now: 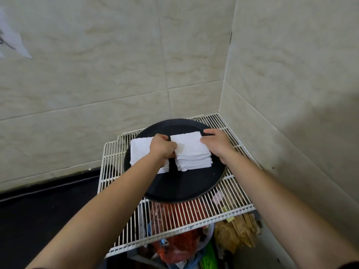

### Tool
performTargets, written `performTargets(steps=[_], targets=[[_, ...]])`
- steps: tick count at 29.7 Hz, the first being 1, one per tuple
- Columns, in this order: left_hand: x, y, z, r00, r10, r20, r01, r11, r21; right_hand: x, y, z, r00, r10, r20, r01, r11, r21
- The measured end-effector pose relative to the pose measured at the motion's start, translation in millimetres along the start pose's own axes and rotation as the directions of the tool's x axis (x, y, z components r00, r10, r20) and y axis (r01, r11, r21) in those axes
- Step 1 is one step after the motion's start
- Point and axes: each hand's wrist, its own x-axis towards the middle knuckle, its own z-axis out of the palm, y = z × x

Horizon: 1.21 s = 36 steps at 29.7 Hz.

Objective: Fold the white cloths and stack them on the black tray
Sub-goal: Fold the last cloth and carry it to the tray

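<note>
Pinching opposite edges of the right cloth stack (192,154), center frame on the round black tray (174,185), left hand (162,147) and right hand (215,142) risk skewing its layers if they release unevenly.

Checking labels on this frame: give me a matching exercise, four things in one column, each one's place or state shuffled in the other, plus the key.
Column one:
1. black tray
2. right stack of cloths
3. left stack of cloths
4. wire rack

Column two:
A. partly hidden behind the left hand and its forearm
B. held at its two sides by the left hand and the right hand
C. round, bears both stacks
D. white, bears the tray

Pairs: 1-C; 2-B; 3-A; 4-D
</note>
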Motion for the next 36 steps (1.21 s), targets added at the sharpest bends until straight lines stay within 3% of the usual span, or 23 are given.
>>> performTargets(steps=[2,4,6,8,10,13,21,26,29,31,33,35,36], targets=[[-2,-1,-1,0.996,0.083,-0.019,-0.081,0.993,0.085,-3,3,1,0.996,-0.084,-0.027,0.081,0.991,-0.103],[-6,-4,-3,0.953,0.303,-0.021,-0.283,0.912,0.295,-10,5,-1,0.972,-0.225,-0.065,0.203,0.947,-0.251],[-13,-11,-7,0.817,0.575,0.040,-0.504,0.680,0.532,-18,8,-6,0.910,-0.413,-0.046,0.357,0.834,-0.421],[-18,-20,-12,0.690,0.698,0.193,-0.597,0.398,0.697,-25,12,-11,0.854,-0.515,0.079,0.467,0.690,-0.554],[-19,-30,-14,0.715,0.593,0.369,-0.582,0.213,0.785,-30,16,-13,0.851,-0.464,0.246,0.497,0.560,-0.663],[-18,-41,-13,0.800,0.385,0.460,-0.548,0.159,0.821,-36,26,-10,0.868,-0.322,0.378,0.491,0.433,-0.756],[-23,-49,-15,0.772,0.382,0.508,-0.566,0.049,0.823,-50,29,-9,0.894,-0.265,0.362,0.449,0.506,-0.737],[-23,-52,-20,0.770,0.371,0.519,-0.574,0.048,0.817,-57,27,-6,0.899,-0.254,0.358,0.438,0.536,-0.722],[-24,-45,-32,0.763,0.430,0.483,-0.576,0.113,0.810,-55,27,-4,0.923,-0.225,0.312,0.378,0.682,-0.626],[-20,-40,-49,0.768,0.549,0.331,-0.538,0.271,0.798,-52,24,-3,0.943,-0.225,0.247,0.321,0.813,-0.486],[-14,-40,-70,0.776,0.625,0.088,-0.478,0.491,0.729,-51,20,1,0.959,-0.228,0.171,0.278,0.878,-0.390],[-8,-44,-85,0.849,0.524,-0.064,-0.412,0.734,0.539,-52,17,7,0.963,-0.235,0.135,0.269,0.887,-0.375],[-6,-47,-89,0.896,0.439,-0.069,-0.373,0.827,0.421,-53,17,11,0.963,-0.235,0.135,0.270,0.881,-0.388]])
